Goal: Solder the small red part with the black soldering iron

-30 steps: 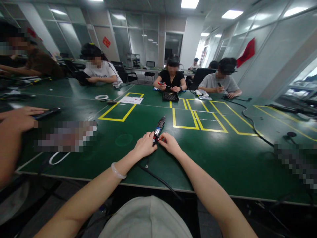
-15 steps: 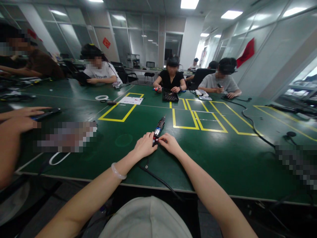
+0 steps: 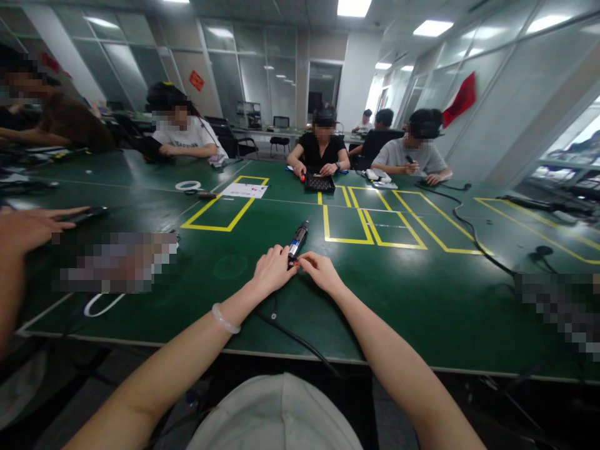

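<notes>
Green counter point(image 3: 403, 300), yellow tape point(image 3: 349, 241) outlines upon it. One dark tool point(image 3: 297, 239), before us on the counter, tip pointing away. Our left hand point(image 3: 272, 270): closed around the tool's near end. Our right hand point(image 3: 320, 271): fingertips bunched at that same end, beside a small red part point(image 3: 295, 264); whether they pinch it, we cannot tell. One black cable point(image 3: 307, 344), nearer us. One white sheet point(image 3: 247, 190), farther off, left.

Free passage crosses the worktop point(image 3: 407, 306) right of the right hand point(image 3: 321, 272), bounded farther right by a black cable point(image 3: 505, 269); a dark cord point(image 3: 304, 344) obstructs the near side, bodyward of the left hand point(image 3: 272, 269).
</notes>
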